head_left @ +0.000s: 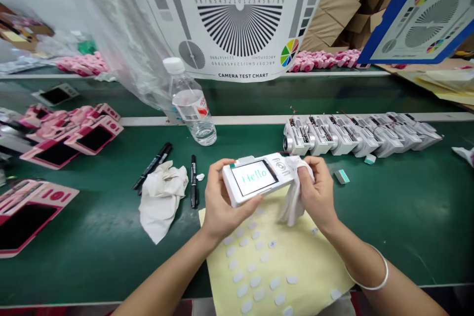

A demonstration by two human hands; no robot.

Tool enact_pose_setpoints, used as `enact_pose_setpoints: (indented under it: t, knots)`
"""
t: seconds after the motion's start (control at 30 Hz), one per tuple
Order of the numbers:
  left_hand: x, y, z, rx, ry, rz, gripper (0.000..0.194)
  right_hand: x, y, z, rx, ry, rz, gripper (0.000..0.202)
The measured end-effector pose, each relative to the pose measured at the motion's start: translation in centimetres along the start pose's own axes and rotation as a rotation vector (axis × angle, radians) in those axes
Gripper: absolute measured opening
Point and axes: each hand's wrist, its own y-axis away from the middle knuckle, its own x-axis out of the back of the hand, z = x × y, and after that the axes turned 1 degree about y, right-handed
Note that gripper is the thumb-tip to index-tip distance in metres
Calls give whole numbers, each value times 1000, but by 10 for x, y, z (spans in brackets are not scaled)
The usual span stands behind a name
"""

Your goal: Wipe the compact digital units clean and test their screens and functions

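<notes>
One green bench (392, 237) lies under a yellow sheet (307, 261), and above the sheet's far part both hands meet a white camera (260, 180), its long axis running side to side with the right end tipped upward. Fingers and thumb of the left hand (222, 212) clasp its left end, while the right hand (320, 195) pinches a white cloth (292, 202) against the opposite end. Pale and boxy, it has a bright screen (252, 177) reading "Hello" in teal, with small buttons (281, 166) alongside.
</notes>
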Motion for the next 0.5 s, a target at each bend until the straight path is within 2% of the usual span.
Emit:
enact_pose_setpoints:
  t: [0.1,0.2,0.27,0.33,0.4,0.5]
  knots:
    - [4,-6,2,57,176,82,56,-7,13,-6,-70,-64,-164,10]
    - [5,-11,2,283,439,149,64,-7,23,-14,-126,-168,-389,13]
    - [3,-13,0,449,589,133,66,-3,25,-19,-65,-161,-385,10]
    - [1,-12,-3,588,669,24,66,1,22,-25,90,-114,-240,4]
    - [-1,-10,-5,670,680,-139,63,1,17,-33,254,-121,-139,11]
    - [-4,-6,-3,701,666,-292,54,-6,11,-43,387,-173,-220,17]
